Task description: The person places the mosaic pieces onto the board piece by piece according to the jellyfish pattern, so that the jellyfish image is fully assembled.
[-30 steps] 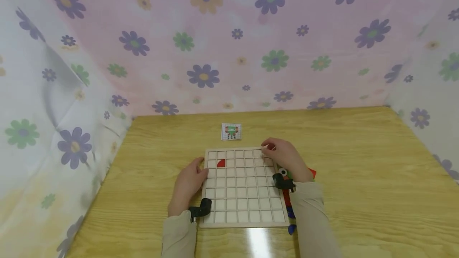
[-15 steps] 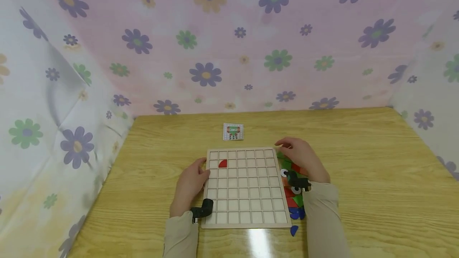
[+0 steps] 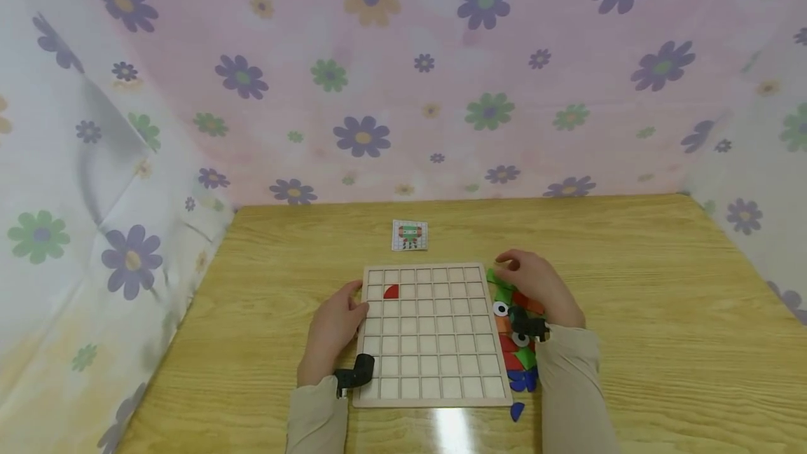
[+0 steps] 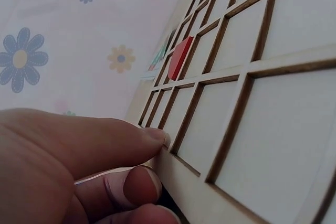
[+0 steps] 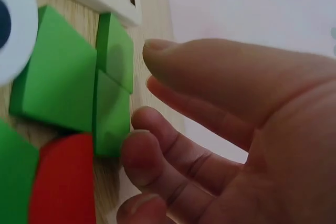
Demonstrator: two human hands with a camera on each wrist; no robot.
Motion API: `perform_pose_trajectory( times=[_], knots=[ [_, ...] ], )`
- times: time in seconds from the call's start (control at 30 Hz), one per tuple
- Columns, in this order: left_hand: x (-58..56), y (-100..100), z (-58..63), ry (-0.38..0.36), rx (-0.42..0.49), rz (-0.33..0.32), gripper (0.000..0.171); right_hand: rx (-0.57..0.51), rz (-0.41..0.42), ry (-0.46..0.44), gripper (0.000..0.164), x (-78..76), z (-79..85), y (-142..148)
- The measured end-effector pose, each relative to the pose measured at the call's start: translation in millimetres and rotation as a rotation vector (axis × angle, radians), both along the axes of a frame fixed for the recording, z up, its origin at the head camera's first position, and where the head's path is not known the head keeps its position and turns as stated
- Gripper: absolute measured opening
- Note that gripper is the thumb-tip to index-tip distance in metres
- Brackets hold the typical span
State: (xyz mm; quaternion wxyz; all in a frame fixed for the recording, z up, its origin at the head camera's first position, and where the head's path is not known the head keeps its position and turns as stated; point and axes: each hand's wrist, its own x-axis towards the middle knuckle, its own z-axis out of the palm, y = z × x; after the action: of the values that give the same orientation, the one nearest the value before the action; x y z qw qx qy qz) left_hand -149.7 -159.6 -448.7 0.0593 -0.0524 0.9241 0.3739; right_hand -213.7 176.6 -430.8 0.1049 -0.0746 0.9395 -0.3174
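Observation:
A wooden grid board [image 3: 435,403] lies on the table, with one red quarter-circle piece [image 3: 391,292] in a cell near its upper left. At the board's left edge, my left hand [image 3: 334,331] grips the rim; in the left wrist view the thumb [image 4: 152,139] lies on top of the frame and the fingers curl against its side. My right hand [image 3: 542,289] hovers by the upper right corner with fingers loosely bent and nothing between them. Right beside its fingertips are green blocks [image 5: 113,114], next to a red piece [image 5: 65,182].
Along the board's right side lies a heap of loose pieces: red, green, orange, blue [image 3: 522,378] and round eye discs [image 3: 501,309]. One blue piece [image 3: 517,411] sits apart below. Behind the board is a small picture card [image 3: 410,235]. Flowered cloth [image 3: 403,118] walls the table.
My right hand has moved right, from the board's upper right corner to over the heap, uncovering several loose pieces. The left hand stays at the board's edge.

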Motion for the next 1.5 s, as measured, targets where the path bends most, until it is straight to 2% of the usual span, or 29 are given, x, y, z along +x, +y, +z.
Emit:
perform_pose_trajectory(
  times=[0.4, 0.77, 0.93, 1.17, 1.5],
  knots=[
    [2.2, -6, -4.7, -0.004, -0.013, 0.031, 0.045, -0.055, 0.024, -0.056, 0.039, 1.6, -7.3, 5],
    [1.7, -5, -2.6, 0.012, -0.017, 0.032, 0.044, 0.024, 0.028, 0.021, 0.032, -5.6, -10.0, -11],
    [1.1, -3, -2.1, 0.009, -0.008, 0.023, 0.044, 0.016, -0.001, 0.016, 0.029, -4.4, -9.4, -11],
    [-1.0, 0, -0.1, 0.001, -0.006, 0.016, 0.045, -0.052, -0.041, 0.013, 0.027, -3.5, -12.0, -10],
    [-1.9, 1, -0.9, -0.002, -0.005, 0.016, 0.044, -0.042, -0.009, 0.019, 0.029, -3.8, -11.7, -9]
  ],
)
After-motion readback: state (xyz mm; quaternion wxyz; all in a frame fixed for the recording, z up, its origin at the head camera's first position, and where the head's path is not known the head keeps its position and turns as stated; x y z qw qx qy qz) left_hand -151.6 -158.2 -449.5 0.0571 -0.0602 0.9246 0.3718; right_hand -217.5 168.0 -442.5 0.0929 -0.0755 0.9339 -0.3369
